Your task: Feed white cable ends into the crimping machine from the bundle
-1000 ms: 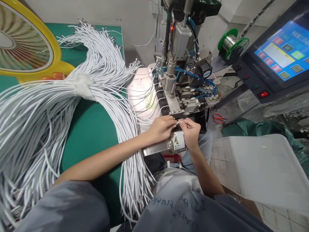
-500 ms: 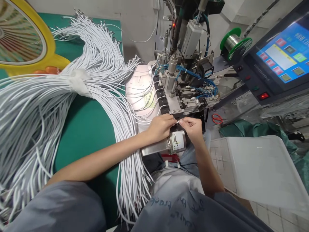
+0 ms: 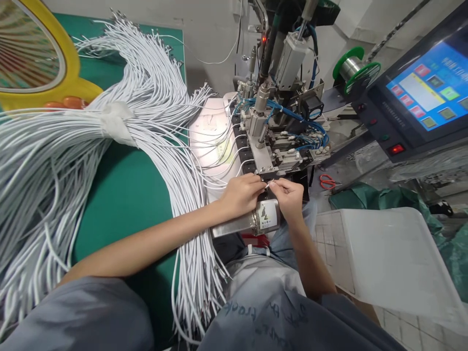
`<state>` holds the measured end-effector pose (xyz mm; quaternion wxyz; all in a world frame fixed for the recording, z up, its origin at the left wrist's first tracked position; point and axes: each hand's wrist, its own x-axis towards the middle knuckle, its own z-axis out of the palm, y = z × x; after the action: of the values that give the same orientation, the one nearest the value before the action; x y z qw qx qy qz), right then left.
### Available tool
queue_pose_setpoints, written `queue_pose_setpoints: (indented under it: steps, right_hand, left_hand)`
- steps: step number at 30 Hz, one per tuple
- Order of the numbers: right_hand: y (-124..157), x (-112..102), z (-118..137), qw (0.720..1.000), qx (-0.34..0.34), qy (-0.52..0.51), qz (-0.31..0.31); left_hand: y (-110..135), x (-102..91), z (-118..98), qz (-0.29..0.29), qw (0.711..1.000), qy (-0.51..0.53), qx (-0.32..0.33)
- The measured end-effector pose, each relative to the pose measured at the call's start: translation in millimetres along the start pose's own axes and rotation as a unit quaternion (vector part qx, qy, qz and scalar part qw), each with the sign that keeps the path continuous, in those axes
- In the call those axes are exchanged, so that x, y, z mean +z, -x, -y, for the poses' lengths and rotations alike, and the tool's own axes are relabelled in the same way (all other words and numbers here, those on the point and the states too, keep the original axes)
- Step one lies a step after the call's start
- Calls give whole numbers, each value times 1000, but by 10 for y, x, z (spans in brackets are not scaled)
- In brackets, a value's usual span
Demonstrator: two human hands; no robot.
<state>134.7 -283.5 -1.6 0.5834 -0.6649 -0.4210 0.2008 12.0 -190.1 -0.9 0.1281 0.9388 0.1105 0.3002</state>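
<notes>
While the left arm [image 3: 157, 239] stretches over the bundle of white cables [image 3: 188, 195], the left hand [image 3: 244, 196] curls knuckles-up, its grip closed on a cable end [image 3: 268, 185]. Opposite, the right hand [image 3: 288, 197] bends inward, thumb and forefinger pinching the same piece. And that cable end: slim, white, mostly hidden by fingers, held between the hands right before the machine [image 3: 259, 129] and near the stickered metal block [image 3: 268, 215].

Grey wall [image 3: 208, 29] behind a green table [image 3: 122, 190]; pale tiled floor [image 3: 405, 321]
</notes>
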Motion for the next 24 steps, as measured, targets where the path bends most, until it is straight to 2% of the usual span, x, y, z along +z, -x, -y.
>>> queue_pose_setpoints:
  steps: [3, 5, 7, 9, 11, 13, 16, 19, 21, 24]
  right_hand:
    - [50, 123, -14, 997, -21, 29, -67]
    - [66, 142, -2, 990, -56, 95, -86]
    - [47, 84, 20, 983, -80, 155, -59]
    - [-3, -16, 31, 983, -58, 171, 6]
    - [-59, -99, 22, 987, -12, 147, 72]
    - [-89, -120, -2, 990, 10, 106, 90]
    - [-61, -35, -50, 998, -9, 59, 22]
    - [11, 51, -112, 998, -23, 53, -40]
    - [46, 39, -175, 997, -21, 65, -40]
    - [56, -68, -305, 998, 12, 61, -3]
  left_hand:
    - [-5, 3, -2, 2, 1000, 20, -16]
    - [-7, -12, -2, 25, 1000, -19, -2]
    - [-8, -35, -5, 48, 995, -84, 28]
    - [-6, -54, -9, 64, 987, -134, 56]
    - [-4, -58, -11, 67, 985, -145, 63]
    - [-4, -44, -8, 65, 989, -122, 45]
    - [-7, -7, 5, 57, 997, -59, 1]
    - [-11, 14, 11, 64, 998, -15, -7]
    - [-12, 12, 7, 84, 996, -23, 6]
    - [-16, 2, 0, 129, 990, -63, 8]
